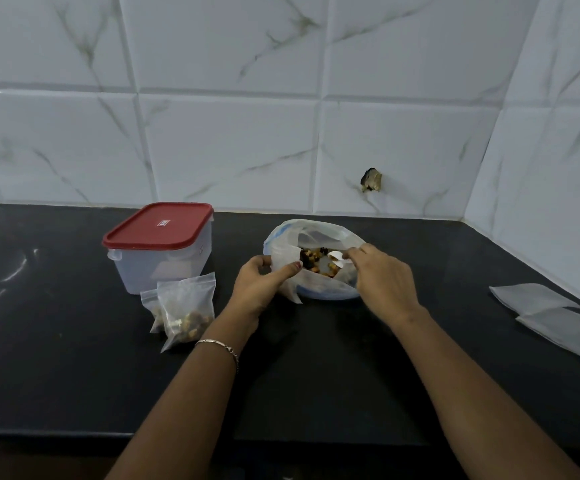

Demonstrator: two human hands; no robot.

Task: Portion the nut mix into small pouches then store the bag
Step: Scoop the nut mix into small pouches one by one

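Head view: red lid [158, 225], label [163, 223] unreadable

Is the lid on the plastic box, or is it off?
On. The red lid sits flat over the whole top of the clear box.

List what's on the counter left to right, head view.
Red-lidded container → left hand → nut mix bag → right hand → empty pouches. Filled pouches overlap the container, so left out.

Bare forearms; a thin silver bracelet [217, 344] circles the left wrist.
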